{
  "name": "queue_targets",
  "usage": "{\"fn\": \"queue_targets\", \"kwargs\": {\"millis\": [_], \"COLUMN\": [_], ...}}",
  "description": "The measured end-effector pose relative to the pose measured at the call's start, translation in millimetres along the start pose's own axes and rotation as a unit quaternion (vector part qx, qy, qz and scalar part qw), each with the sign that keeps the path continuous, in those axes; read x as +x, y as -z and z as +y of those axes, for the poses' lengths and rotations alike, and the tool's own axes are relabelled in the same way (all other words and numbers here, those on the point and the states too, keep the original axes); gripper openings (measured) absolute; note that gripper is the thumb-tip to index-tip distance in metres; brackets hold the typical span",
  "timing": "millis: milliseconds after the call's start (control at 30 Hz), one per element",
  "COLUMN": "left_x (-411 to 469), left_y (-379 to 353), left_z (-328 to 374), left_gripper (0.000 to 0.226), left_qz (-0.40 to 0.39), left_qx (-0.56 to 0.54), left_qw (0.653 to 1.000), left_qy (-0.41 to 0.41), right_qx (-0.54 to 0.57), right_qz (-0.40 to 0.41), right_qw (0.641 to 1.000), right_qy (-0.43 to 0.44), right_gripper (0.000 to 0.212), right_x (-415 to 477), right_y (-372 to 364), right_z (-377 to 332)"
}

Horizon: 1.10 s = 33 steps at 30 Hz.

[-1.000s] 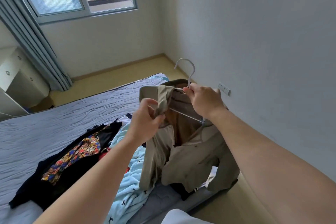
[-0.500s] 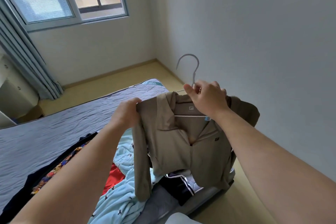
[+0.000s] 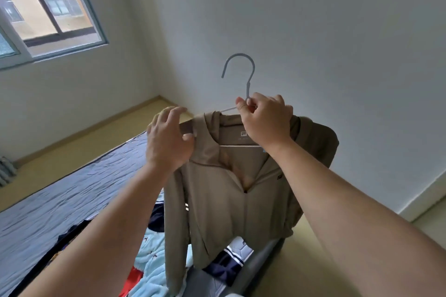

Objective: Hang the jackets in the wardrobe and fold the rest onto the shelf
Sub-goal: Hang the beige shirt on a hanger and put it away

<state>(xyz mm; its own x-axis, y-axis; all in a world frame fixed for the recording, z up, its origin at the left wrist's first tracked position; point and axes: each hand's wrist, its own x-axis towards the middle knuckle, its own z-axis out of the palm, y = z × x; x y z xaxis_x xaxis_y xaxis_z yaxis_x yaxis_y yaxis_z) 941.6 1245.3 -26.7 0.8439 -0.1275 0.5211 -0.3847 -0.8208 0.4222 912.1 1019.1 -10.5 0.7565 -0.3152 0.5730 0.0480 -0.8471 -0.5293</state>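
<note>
Raised since the earlier frame: tan jacket (image 3: 217, 200) on its hanger (image 3: 247, 89), now higher against the white wall (image 3: 337, 31). The left hand's earlier closed grip on the shoulder has loosened.

Item 1, tan jacket: draped on the hanger, collar open, front partly zipped, held in the air over the near corner of the bed (image 3: 72, 188). One sleeve hangs down on the left side.

Item 2, hanger: pale grey, hook upright and free.

Item 3, right hand (image 3: 264, 123): fingers curled tight round the hanger's neck just under the hook, carrying the load.

Item 4, left hand (image 3: 169, 140): fingers spread and relaxed, thumb touching the jacket's left shoulder, no firm hold seen.

Item 5, bed: grey-blue cover, carrying a light blue garment (image 3: 154, 255), a red piece (image 3: 135, 277) and a navy garment with white stripes (image 3: 231, 260), all beneath the jacket's hem.

Item 6, window (image 3: 48, 7): upper left.
</note>
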Motion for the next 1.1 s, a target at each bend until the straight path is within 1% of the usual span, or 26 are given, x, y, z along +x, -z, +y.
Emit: {"fn": "queue_targets", "kwargs": {"millis": [33, 67, 100, 133, 167, 200, 233, 267, 300, 400, 467, 567, 667, 733, 800, 867, 933, 1033, 1100], "left_x": [5, 10, 14, 19, 23, 27, 28, 27, 26, 13, 1, -21, -43, -60, -81, -103, -125, -154, -171], "left_y": [-2, -6, -12, -19, -28, -39, -51, -62, -72, -101, -117, -136, -151, -159, -165, -168, -169, -165, -162], "left_z": [20, 39, 57, 74, 89, 102, 114, 126, 136, 173, 207, 263, 312, 343, 371, 399, 428, 483, 516], "left_gripper": [0.059, 0.057, 0.056, 0.052, 0.046, 0.038, 0.03, 0.026, 0.028, 0.033, 0.031, 0.029, 0.028, 0.026, 0.026, 0.026, 0.026, 0.028, 0.03], "left_qz": [0.015, 0.013, -0.009, -0.047, -0.092, -0.127, -0.146, -0.151, -0.151, -0.135, -0.15, -0.187, -0.195, -0.198, -0.225, -0.258, -0.292, -0.342, -0.364], "left_qx": [-0.051, -0.092, -0.121, -0.134, -0.117, -0.076, -0.04, -0.025, -0.028, -0.066, -0.097, -0.138, -0.197, -0.23, -0.249, -0.277, -0.305, -0.314, -0.311], "left_qw": [0.996, 0.987, 0.979, 0.974, 0.971, 0.969, 0.965, 0.963, 0.961, 0.949, 0.933, 0.905, 0.874, 0.851, 0.826, 0.803, 0.777, 0.735, 0.713], "left_qy": [-0.071, -0.129, -0.163, -0.178, -0.186, -0.198, -0.213, -0.224, -0.23, -0.277, -0.312, -0.356, -0.399, -0.429, -0.452, -0.461, -0.468, -0.494, -0.512], "right_qx": [-0.006, -0.012, -0.02, -0.026, -0.033, -0.042, -0.054, -0.064, -0.073, -0.103, -0.147, -0.226, -0.283, -0.304, -0.313, -0.331, -0.366, -0.407, -0.411], "right_qz": [0.004, 0.009, 0.015, 0.022, 0.031, 0.038, 0.042, 0.043, 0.042, 0.026, 0.019, 0.035, 0.034, 0.037, 0.065, 0.102, 0.109, 0.099, 0.117], "right_qw": [1.0, 1.0, 1.0, 0.999, 0.999, 0.998, 0.997, 0.996, 0.995, 0.992, 0.984, 0.957, 0.91, 0.883, 0.865, 0.845, 0.822, 0.785, 0.774], "right_qy": [-0.006, -0.012, -0.017, -0.021, -0.023, -0.027, -0.034, -0.041, -0.048, -0.07, -0.098, -0.178, -0.301, -0.356, -0.387, -0.406, -0.423, -0.457, -0.466], "right_gripper": [0.042, 0.042, 0.042, 0.043, 0.042, 0.042, 0.041, 0.04, 0.039, 0.038, 0.04, 0.035, 0.036, 0.03, 0.023, 0.024, 0.026, 0.029, 0.03], "right_x": [1, 2, 1, -1, -4, -9, -15, -21, -27, -49, -67, -104, -151, -181, -209, -235, -255, -275, -291], "right_y": [7, 14, 21, 28, 35, 43, 52, 61, 72, 112, 143, 195, 247, 279, 309, 336, 359, 392, 416], "right_z": [5, 11, 17, 24, 31, 39, 48, 57, 68, 100, 120, 150, 173, 182, 184, 183, 184, 191, 195]}}
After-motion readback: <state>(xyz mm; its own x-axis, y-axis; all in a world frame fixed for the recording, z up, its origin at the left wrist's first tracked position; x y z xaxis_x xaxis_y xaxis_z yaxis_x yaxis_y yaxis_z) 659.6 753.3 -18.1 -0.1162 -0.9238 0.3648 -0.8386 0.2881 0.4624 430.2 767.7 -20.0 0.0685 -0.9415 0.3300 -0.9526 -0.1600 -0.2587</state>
